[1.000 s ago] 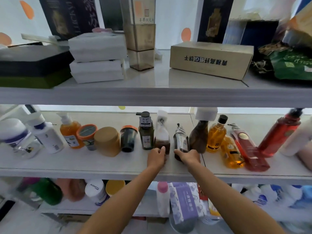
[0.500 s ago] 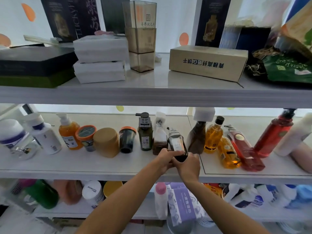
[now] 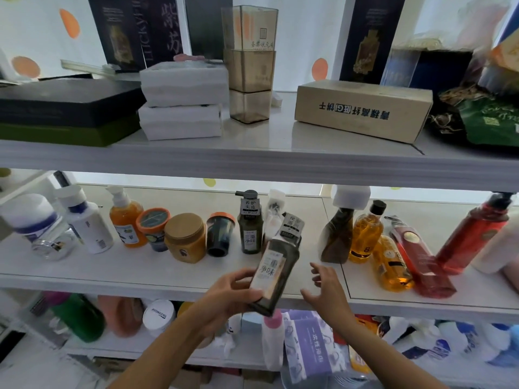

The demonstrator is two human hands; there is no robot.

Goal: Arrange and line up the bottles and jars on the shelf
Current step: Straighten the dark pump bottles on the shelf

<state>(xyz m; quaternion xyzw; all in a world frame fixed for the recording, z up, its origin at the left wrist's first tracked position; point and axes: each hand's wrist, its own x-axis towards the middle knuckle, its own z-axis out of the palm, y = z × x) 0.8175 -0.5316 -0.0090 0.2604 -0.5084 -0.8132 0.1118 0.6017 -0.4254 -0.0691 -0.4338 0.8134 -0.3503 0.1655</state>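
Note:
My left hand [image 3: 230, 290] grips a dark olive pump bottle [image 3: 276, 265] with a pale label, tilted and lifted in front of the middle shelf [image 3: 140, 273]. My right hand [image 3: 327, 287] hovers just right of the bottle, fingers spread, touching nothing. On the shelf behind stand a matching dark pump bottle [image 3: 250, 223], a white-capped bottle [image 3: 273, 217], a tan jar [image 3: 185, 237], a dark cup with an orange rim [image 3: 220, 234], an orange pump bottle [image 3: 125, 217] and a brown bottle [image 3: 338, 234]. An amber bottle [image 3: 391, 265] and a red bottle [image 3: 421, 259] lie on their sides at the right.
White bottles [image 3: 84, 220] and a clear jar [image 3: 52, 245] stand at the shelf's left end. A tall red pump bottle [image 3: 474, 234] leans at the right. The upper shelf holds boxes [image 3: 362, 108] and stacked clear cups [image 3: 250, 66]. The lower shelf is crowded with bottles and packets.
The dark bottle has come off the shelf towards me into my left hand. My right hand has let go of it and opened to its right.

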